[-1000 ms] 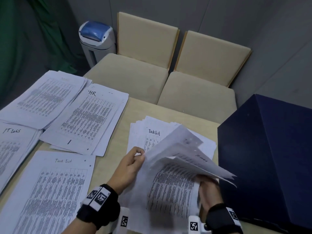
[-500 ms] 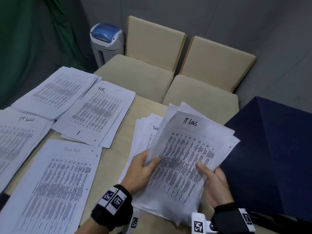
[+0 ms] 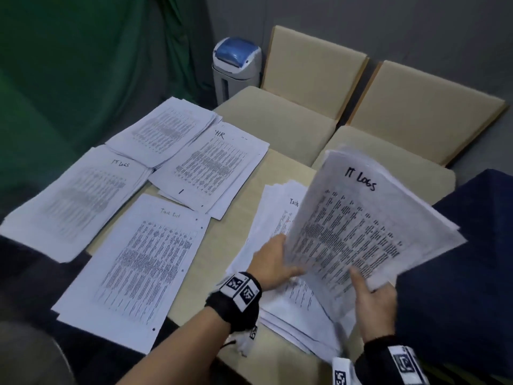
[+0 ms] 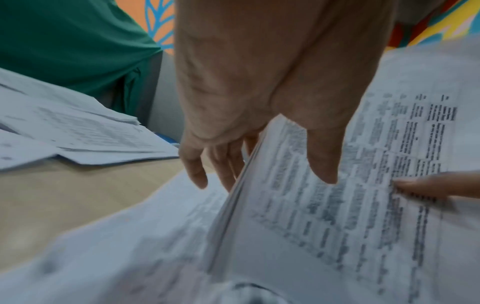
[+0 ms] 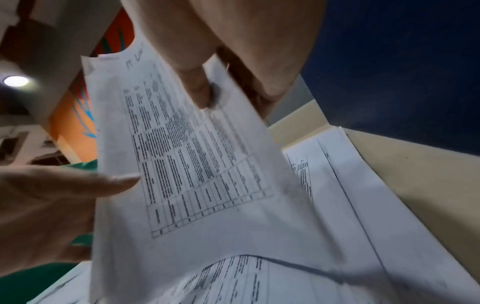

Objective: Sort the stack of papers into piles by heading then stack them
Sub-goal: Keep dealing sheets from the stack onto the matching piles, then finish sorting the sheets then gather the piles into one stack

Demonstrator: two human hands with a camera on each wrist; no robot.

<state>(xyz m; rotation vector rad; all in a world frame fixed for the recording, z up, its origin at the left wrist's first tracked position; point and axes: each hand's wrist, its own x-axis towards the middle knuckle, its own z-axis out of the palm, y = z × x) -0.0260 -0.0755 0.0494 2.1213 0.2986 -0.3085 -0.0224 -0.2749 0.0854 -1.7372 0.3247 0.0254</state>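
A bundle of sheets headed "IT Logs" [image 3: 361, 226] is held tilted above the table. My left hand [image 3: 288, 270] pinches its left edge, thumb on the printed face [image 4: 322, 164], fingers underneath. My right hand [image 3: 366, 287] grips its lower right edge, thumb [image 5: 197, 86] on top. Under it lies the unsorted stack [image 3: 277, 212], its top sheet headed "Task". To the left lie sorted piles: "IT Logs" [image 3: 77, 198], "Task List" [image 3: 144, 268], "HR" [image 3: 213, 168], and a far pile [image 3: 163, 129] whose heading I cannot read.
A large dark blue box [image 3: 472, 259] stands close on the right of the wooden table [image 3: 222, 240]. Two beige chairs [image 3: 291, 126] sit beyond the far edge, with a blue-lidded bin [image 3: 236, 62] behind. A green curtain [image 3: 69, 65] hangs at the left.
The sheets, curled over a second ago, have been turned face up and raised off the unsorted stack. Both hands still hold the bundle, which now stands higher and more tilted.
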